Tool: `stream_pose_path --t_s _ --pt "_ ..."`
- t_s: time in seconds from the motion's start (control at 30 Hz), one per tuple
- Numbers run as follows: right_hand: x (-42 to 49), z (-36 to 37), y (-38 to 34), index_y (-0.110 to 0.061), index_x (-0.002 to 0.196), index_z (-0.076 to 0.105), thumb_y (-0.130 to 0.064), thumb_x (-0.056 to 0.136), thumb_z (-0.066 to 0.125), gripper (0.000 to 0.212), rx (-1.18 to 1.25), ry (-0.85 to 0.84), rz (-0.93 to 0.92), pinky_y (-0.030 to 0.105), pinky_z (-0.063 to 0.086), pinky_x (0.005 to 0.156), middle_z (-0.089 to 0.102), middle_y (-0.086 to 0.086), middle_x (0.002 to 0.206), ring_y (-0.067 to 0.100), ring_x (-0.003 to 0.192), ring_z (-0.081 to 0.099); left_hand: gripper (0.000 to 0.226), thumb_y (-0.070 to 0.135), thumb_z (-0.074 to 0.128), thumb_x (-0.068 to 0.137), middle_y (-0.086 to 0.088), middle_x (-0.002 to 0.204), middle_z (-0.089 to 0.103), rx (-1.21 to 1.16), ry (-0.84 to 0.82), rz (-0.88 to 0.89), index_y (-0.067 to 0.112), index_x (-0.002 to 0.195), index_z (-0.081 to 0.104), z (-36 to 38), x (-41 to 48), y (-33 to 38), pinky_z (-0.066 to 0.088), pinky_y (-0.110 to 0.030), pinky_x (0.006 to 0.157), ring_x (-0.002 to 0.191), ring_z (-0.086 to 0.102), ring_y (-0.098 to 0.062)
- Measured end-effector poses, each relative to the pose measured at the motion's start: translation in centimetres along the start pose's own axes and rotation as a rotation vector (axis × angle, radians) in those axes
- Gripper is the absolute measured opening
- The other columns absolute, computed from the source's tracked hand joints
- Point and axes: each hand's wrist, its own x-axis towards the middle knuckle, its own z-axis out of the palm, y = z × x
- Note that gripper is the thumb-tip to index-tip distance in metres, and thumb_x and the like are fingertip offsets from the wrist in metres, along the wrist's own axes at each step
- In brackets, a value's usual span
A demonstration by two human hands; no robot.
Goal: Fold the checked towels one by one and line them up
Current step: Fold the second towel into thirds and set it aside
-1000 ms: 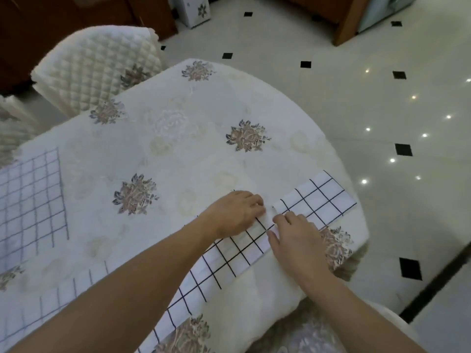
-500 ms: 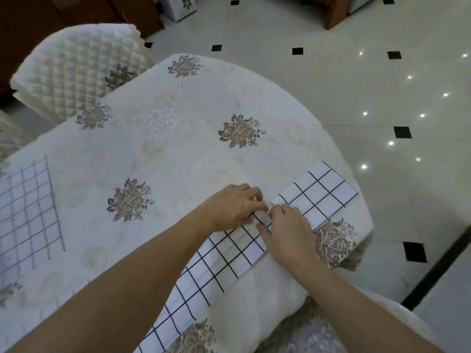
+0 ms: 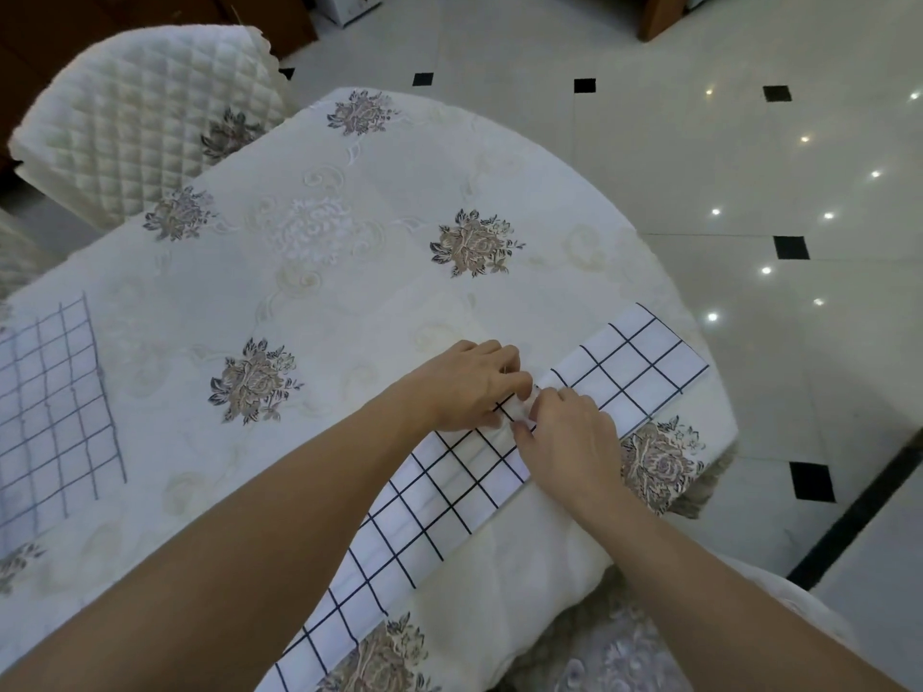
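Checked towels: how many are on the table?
2. The long towel lies along the table's near edge, pinched by the left hand and right hand. The other towel lies flat far left, cut off; more may be hidden.

Left grip [image 3: 469,387], right grip [image 3: 567,432] closer together at towel [image 3: 634,364] middle

A home dining room is suggested by a round table [image 3: 379,292] draped in a floral embroidered tablecloth [image 3: 499,157], a quilted chair cover [image 3: 140,122] and a polished tiled floor [image 3: 699,157].

no text, labels or numbers seem readable anywhere in this view.
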Motion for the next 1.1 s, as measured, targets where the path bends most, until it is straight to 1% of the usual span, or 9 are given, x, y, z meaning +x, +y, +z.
stream_pose_path --t_s 0.13,0.37,0.5,0.57,0.67,0.73,0.83,0.97,1.1 --pt "-0.2 0.1 -0.2 -0.015 0.112 0.061 -0.037 0.098 0.052 0.027 0.076 -0.036 -0.02 0.037 0.045 0.085 0.057 0.005 0.111 0.025 0.104 0.054 0.043 0.035 0.068 0.089 0.003 0.127 0.044 -0.019 -0.053 -0.003 0.032 0.129 0.051 -0.4 0.0 -0.1 0.036 -0.034 0.098 0.115 0.042 -0.017" --pt "-1.0 -0.4 -0.3 -0.012 0.112 0.056 -0.028 0.099 0.052 0.021 0.156 -0.028 -0.116 0.035 0.043 0.075 0.056 0.005 0.106 0.024 0.098 0.053 0.038 0.038 0.067 0.092 0.002 0.128 0.043 -0.035 -0.087 0.0 0.03 0.127 0.055 -0.9 0.3 -0.1 0.031 -0.031 0.098 0.116 0.04 -0.018" --pt "-0.9 -1.0 -0.2 -0.018 0.104 0.045 -0.029 0.101 0.046 0.011 0.249 -0.06 -0.108 0.036 0.036 0.063 0.058 0.001 0.084 0.024 0.079 0.053 0.031 0.039 0.066 0.092 0.004 0.126 0.046 -0.039 -0.106 -0.003 0.03 0.121 0.059 -1.3 0.5 -0.4 0.03 -0.035 0.106 0.118 0.043 -0.017" --pt "-0.7 -1.3 0.0 -0.022 0.101 0.042 -0.029 0.099 0.05 0.011 0.338 -0.107 -0.049 0.035 0.04 0.061 0.058 -0.002 0.078 0.024 0.075 0.054 0.03 0.038 0.064 0.094 0.007 0.121 0.052 -0.025 -0.121 -0.017 0.03 0.122 0.058 -1.8 0.7 -0.4 0.027 -0.037 0.111 0.115 0.047 -0.016" --pt "0.1 -2.1 0.0 -0.023 0.111 0.052 -0.035 0.092 0.063 0.024 0.513 -0.172 0.056 0.034 0.048 0.067 0.062 -0.003 0.092 0.021 0.082 0.059 0.021 0.034 0.062 0.096 0.011 0.108 0.062 -0.039 -0.075 -0.028 0.028 0.116 0.06 -2.6 0.7 -0.6 0.025 -0.038 0.113 0.104 0.054 -0.014" --pt "0.9 -2.5 0.2 -0.026 0.107 0.063 -0.036 0.089 0.066 0.021 0.596 -0.184 0.076 0.03 0.048 0.063 0.064 -0.005 0.088 0.015 0.078 0.06 0.014 0.032 0.062 0.097 0.013 0.102 0.064 -0.068 -0.024 -0.039 0.026 0.109 0.061 -3.2 0.6 -1.0 0.026 -0.037 0.112 0.093 0.054 -0.011" --pt "2.0 -3.5 0.5 -0.023 0.085 0.07 -0.032 0.09 0.067 0.011 0.587 -0.152 0.049 0.031 0.044 0.055 0.06 -0.003 0.068 0.02 0.065 0.056 0.016 0.034 0.061 0.097 0.012 0.102 0.065 -0.058 -0.007 -0.055 0.026 0.111 0.062 -4.4 0.5 -1.8 0.03 -0.036 0.109 0.09 0.055 -0.011" --pt "3.5 -5.1 1.5 -0.016 0.085 0.07 -0.029 0.091 0.066 0.016 0.555 -0.08 0.033 0.038 0.056 0.069 0.069 0.001 0.078 0.023 0.074 0.062 0.02 0.033 0.061 0.097 0.006 0.102 0.068 -0.022 0.032 -0.096 0.023 0.114 0.067 -6.2 0.4 -2.4 0.044 -0.04 0.095 0.095 0.062 -0.018" --pt "4.9 -6.8 1.7 -0.015 0.082 0.07 -0.03 0.092 0.064 0.019 0.506 -0.04 -0.035 0.043 0.057 0.066 0.069 0.003 0.073 0.024 0.07 0.063 0.013 0.026 0.064 0.096 0.003 0.099 0.068 -0.121 0.11 -0.225 0.02 0.105 0.071 -8.0 -0.8 -2.6 0.052 -0.043 0.079 0.092 0.063 -0.02"
